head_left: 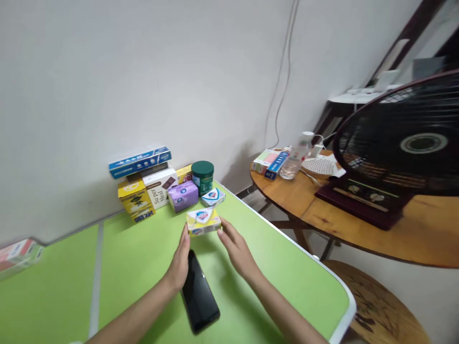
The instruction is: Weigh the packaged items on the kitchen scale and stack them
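Observation:
Between my two hands is a yellow and white soap box, held by its short ends above the green table. My left hand presses its left end, and my right hand grips the right end. Below them a black smartphone lies flat, its upper left part close under my left hand. Just beyond the held box stand a white and blue soap box and a purple soft pack. A green-lidded jar is behind these.
Against the wall are a yellow carton, a white "Super Meal" box and a long blue box on top. A pink and green box lies far left. On a wooden table stand a bottle and a fan.

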`<action>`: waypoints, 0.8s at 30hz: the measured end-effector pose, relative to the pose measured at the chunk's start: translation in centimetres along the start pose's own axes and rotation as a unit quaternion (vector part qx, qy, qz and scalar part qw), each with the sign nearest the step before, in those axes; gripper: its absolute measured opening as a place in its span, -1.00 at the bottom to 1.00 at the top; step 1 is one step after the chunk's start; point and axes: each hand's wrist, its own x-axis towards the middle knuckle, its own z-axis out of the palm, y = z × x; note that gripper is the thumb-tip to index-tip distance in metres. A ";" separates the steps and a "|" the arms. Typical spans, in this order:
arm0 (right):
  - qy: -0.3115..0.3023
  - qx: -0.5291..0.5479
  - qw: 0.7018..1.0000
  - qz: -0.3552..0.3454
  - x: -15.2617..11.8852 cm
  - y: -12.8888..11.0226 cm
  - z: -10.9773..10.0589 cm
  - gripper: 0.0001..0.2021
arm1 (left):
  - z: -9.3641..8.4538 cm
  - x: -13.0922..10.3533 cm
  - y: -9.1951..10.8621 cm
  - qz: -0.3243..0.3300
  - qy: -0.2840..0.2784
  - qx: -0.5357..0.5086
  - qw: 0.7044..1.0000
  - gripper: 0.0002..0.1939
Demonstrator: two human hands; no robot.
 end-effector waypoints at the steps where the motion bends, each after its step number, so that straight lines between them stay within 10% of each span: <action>1: -0.024 0.002 1.000 0.002 -2.2 -0.7 1.3 -0.45 | -1.6 -3.0 0.4 -0.024 0.006 0.013 1.000 -0.27; 7: -0.183 0.011 0.982 0.037 -15.6 -2.1 12.1 -0.43 | -11.2 -21.1 0.0 -0.090 0.106 0.103 0.985 -0.33; 11: -0.239 0.034 0.970 0.034 -22.3 -1.6 19.9 -0.36 | -16.3 -29.1 -1.3 -0.056 0.207 0.129 0.968 -0.37; 17: -0.247 -0.064 0.967 0.010 -26.5 -2.8 25.5 -0.41 | -20.0 -34.1 -3.3 -0.073 0.229 0.157 0.958 -0.39; 24: -0.198 -0.084 0.974 0.075 -27.0 -3.9 24.8 -0.40 | -21.2 -35.1 -6.1 -0.100 0.312 0.193 0.925 -0.46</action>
